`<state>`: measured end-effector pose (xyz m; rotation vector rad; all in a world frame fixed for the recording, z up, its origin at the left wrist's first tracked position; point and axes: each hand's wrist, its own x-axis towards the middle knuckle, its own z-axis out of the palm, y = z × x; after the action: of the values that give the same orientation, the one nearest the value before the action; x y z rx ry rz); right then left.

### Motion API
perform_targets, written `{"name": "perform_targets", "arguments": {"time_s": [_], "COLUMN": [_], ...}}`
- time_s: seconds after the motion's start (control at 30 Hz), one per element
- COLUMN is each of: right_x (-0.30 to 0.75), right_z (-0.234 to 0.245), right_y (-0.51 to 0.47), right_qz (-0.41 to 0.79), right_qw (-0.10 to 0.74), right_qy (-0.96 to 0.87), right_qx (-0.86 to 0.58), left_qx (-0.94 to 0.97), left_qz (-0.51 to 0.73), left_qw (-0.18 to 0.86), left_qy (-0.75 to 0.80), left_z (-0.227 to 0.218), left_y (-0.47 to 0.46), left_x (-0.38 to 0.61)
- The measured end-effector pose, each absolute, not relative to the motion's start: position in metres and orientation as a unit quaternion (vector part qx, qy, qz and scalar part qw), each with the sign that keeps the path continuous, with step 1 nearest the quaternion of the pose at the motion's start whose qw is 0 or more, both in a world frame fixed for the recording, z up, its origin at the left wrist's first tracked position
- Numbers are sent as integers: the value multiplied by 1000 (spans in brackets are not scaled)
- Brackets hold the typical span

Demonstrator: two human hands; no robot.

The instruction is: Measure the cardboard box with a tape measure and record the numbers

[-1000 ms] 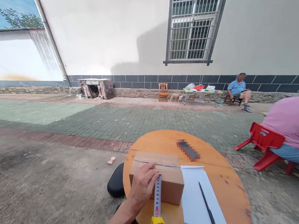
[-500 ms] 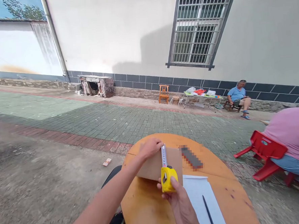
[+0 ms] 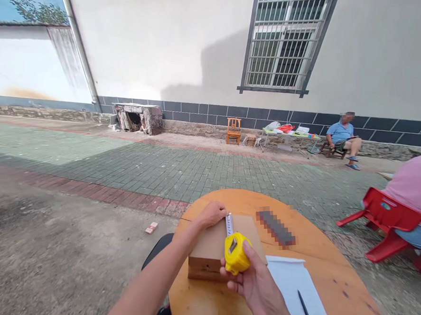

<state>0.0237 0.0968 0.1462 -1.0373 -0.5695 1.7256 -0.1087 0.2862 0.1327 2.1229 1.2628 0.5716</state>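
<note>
My right hand (image 3: 253,278) grips the yellow case of a tape measure (image 3: 237,253) just above the near edge of a brown cardboard box (image 3: 212,245). The tape's white blade (image 3: 229,224) runs out over the box top to its far edge. There my left hand (image 3: 214,213) has its fingers closed at the blade's end; the exact pinch is too small to make out. The box lies on a round wooden table (image 3: 205,305). Right of the box are white paper (image 3: 292,281) and a black pen (image 3: 304,306) lying on it.
A blurred-out dark oblong thing (image 3: 276,227) lies on the table's right side. A person in pink (image 3: 419,192) sits on a red plastic chair (image 3: 392,208) to the right. Farther off, another person (image 3: 340,133) sits near a folding table (image 3: 287,134) by the wall.
The tape measure's case has tilted and come nearer the blade's end, with less blade showing. The box's near side shows more now. The whole view has shifted slightly.
</note>
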Motion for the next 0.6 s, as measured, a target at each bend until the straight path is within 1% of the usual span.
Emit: {"name": "perform_targets", "arguments": {"time_s": [0.1, 0.23, 0.37, 0.6], "right_x": [24, 23, 22, 15], "right_z": [148, 157, 163, 154], "right_y": [86, 79, 69, 35], "right_qz": [722, 714, 724, 703], "right_qw": [484, 467, 421, 398], "right_qy": [-248, -259, -275, -275], "right_qx": [-428, -453, -473, -521], "left_qx": [800, 800, 798, 796], "left_qz": [227, 224, 218, 213], "left_qw": [298, 300, 297, 298], "left_qy": [469, 469, 477, 481], "left_z": [128, 134, 144, 138], "left_y": [275, 266, 260, 262], "left_x": [-108, -106, -107, -107]}}
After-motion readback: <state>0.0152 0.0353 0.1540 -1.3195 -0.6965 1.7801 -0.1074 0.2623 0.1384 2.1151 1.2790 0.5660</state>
